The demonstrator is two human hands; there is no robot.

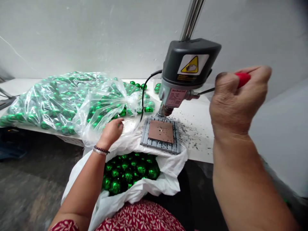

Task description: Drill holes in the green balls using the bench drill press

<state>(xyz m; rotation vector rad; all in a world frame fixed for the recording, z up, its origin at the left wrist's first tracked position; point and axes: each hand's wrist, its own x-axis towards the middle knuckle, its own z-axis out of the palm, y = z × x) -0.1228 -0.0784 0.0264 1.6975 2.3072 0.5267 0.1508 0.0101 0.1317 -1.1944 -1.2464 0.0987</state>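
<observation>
My right hand (240, 99), raised at the right, is wrapped round the red knob (243, 79) on the feed lever of a small bench drill (190, 67). The drill bit points down over a brown square plate (160, 131) with a small hole, which lies on the grey grooved drill base (179, 146). My left hand (112, 131) is at the table's front edge, beside a tied clear plastic bag (96, 106) of shiny green ball ornaments. Its fingers look curled inward; whatever they hold, if anything, is hidden. Below, more green ball ornaments (128, 175) lie in an open white bag (166, 184).
Dark shavings (187, 131) are scattered on the white table (202, 142) around the drill base. Loose green balls (137, 85) and a clear container (157, 86) stand at the back. A black cable (144, 93) hangs left of the drill, before a grey wall (96, 35).
</observation>
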